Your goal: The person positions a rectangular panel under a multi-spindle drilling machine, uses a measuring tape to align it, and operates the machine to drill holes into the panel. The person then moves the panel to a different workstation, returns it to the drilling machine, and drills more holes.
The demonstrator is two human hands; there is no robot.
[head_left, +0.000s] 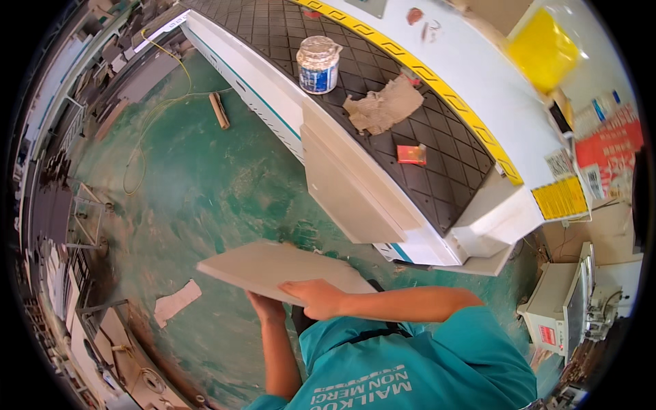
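Observation:
A flat beige board (pixel 287 265) is held tilted in front of my body at waist height. My left hand (pixel 266 307) grips its near edge from below, with the fingers partly hidden behind the board. Across the same edge lies my right hand (pixel 316 298), forefinger stretched along the surface and the other fingers bent at the rim. Beyond the board, another beige panel (pixel 348 181) leans against the side of a long white machine table (pixel 430 240).
On the table's dark gridded bed (pixel 437 184) sit a white-and-blue jar (pixel 318 66), torn cardboard (pixel 385 104) and a small red packet (pixel 411 154). A yellow-marked white beam (pixel 471 96) spans it. The green floor (pixel 225 184) holds a cardboard scrap (pixel 178 302), a roll (pixel 219 111) and a yellow hose (pixel 140 154).

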